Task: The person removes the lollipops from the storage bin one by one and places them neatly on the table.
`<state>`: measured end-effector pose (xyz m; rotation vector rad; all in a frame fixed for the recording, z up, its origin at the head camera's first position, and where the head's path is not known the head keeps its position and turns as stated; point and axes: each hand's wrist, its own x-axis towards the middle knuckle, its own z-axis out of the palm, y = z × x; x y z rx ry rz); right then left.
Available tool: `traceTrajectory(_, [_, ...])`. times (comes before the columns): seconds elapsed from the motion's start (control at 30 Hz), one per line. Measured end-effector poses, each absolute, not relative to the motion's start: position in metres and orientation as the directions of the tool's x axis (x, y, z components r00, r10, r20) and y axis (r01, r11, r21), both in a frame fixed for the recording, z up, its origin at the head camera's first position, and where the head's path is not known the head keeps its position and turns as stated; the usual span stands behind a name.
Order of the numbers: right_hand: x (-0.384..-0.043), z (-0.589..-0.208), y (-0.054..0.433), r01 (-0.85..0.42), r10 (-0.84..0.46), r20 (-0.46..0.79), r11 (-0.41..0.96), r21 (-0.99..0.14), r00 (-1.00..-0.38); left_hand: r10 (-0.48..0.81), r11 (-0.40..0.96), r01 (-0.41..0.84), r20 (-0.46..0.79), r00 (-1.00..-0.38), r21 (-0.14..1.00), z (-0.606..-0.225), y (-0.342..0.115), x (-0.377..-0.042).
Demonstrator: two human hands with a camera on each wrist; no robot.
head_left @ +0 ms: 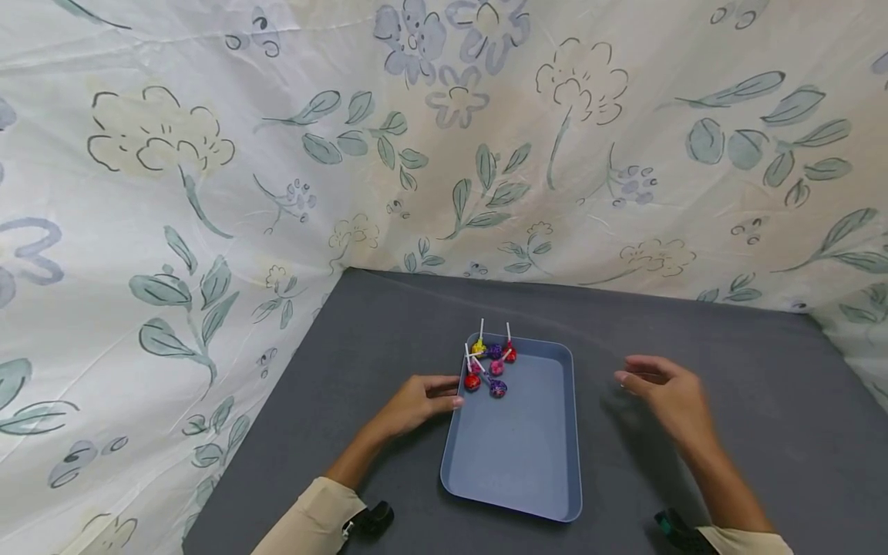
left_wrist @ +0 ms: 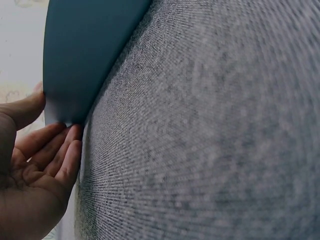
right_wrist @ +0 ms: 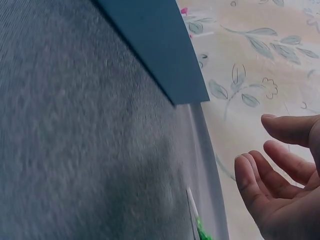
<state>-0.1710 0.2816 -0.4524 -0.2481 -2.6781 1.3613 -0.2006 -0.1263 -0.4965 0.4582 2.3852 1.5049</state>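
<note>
A blue-grey tray lies on the dark table, with several wrapped lollipops grouped at its far left corner, white sticks pointing various ways. At the tray's left edge is my left hand; in the left wrist view its thumb is at the rim and its fingertips touch the outer wall, holding that edge. My right hand is to the right of the tray, apart from it, fingers loosely bent and nothing visible between them. A green-wrapped lollipop with a white stick shows near it in the right wrist view; the hand mostly hides it in the head view.
Dark grey cloth covers the table. Behind it and along the left hangs a pale curtain printed with flowers and leaves. Each forearm has a beige sleeve and a dark strapped-on wrist device.
</note>
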Motion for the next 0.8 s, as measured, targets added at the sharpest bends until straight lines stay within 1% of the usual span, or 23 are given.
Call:
traceTrajectory(0.23, [-0.176, -0.453, 0.269, 0.066, 0.183, 0.042, 0.549, -0.833, -0.982, 0.398, 0.404, 0.089, -0.087, -0.913, 0.910, -0.496, -0.125, -0.201])
traceTrajectory(0.43, [-0.178, -0.449, 0.256, 0.051, 0.181, 0.054, 0.530, -0.846, -0.982, 0.403, 0.414, 0.101, -0.083, -0.911, 0.905, -0.498, -0.127, -0.201])
traceTrajectory(0.67, [-0.178, -0.441, 0.240, 0.083, 0.191, 0.020, 0.514, -0.854, -0.981, 0.403, 0.418, 0.099, -0.086, -0.911, 0.903, -0.499, -0.128, -0.202])
traceTrajectory(0.8, [-0.179, -0.439, 0.233, 0.076, 0.187, 0.022, 0.499, -0.863, -0.982, 0.404, 0.413, 0.096, -0.087, -0.911, 0.906, -0.498, -0.128, -0.203])
